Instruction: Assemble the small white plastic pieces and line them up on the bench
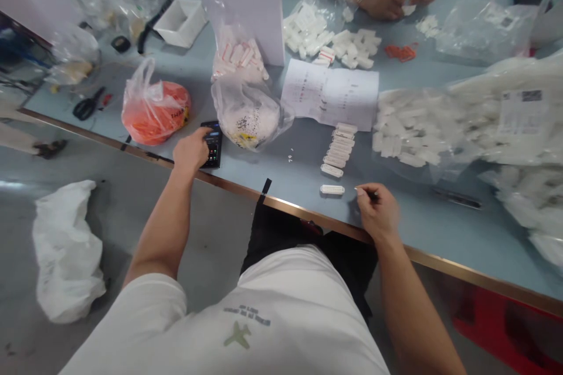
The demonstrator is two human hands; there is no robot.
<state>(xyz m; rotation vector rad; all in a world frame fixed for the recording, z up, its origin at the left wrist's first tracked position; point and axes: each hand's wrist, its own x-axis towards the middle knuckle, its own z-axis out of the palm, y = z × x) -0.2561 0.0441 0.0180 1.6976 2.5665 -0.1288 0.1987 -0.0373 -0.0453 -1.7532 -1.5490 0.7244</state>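
With a finger, my left hand (192, 149) touches the screen of a dark phone (214, 149) near the table's front edge. The other fingers are curled in. My right hand (379, 208) rests at the front edge, thumb and forefinger pinched on a tiny white piece (357, 188). To its left lies a single white plastic part (332, 189). Behind that, a column of similar white parts (338, 151) runs up to a printed sheet (347, 94). Several tiny white bits (290, 157) lie on the blue-grey table between my hands.
Bags of orange parts (153, 108) and white pieces (250, 120) stand behind the phone. Large bags of white parts (409, 129) fill the right side. Across the table, a person's hands (387, 3) handle a white piece. Scissors (88, 106) lie left.
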